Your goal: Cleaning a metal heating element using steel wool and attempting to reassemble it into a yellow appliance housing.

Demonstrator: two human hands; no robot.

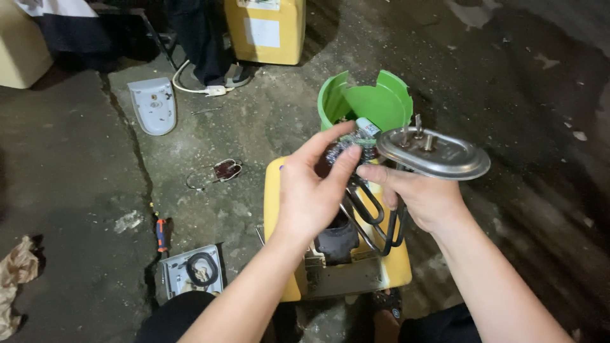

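- Heating element assy (pixel 406 171): oval grey metal flange plate up top w/ small terminal studs, dark looped tubes hanging under it. Held in the air just above the yellow box (pixel 397 267), which lies open on the concrete floor (pixel 76 159).
- Right hand (pixel 422 197): clenched round the tubes just below the plate, grasping the assy.
- Left hand (pixel 311 184): fingers pinched on a wad of steel wool (pixel 346 147), pressed vs. the tube tops by the plate edge; a small white-blue bit sits just beside it.
- Yellow box: grey metal panel + dark opening inside, partly hidden by both forearms.
- Green plastic tub (pixel 372 101): cut rim, right behind the box, touching or nearly so, can't tell.
- Yellow canister (pixel 267 28): well behind the box, next to a person's shoe.
- Grey cover w/ black ring (pixel 190 270): just left of the box.
- White plastic cover (pixel 152 105): far left-behind the box.
- Screwdriver (pixel 161 234), red-blue handle: left of the box, near the grey cover.
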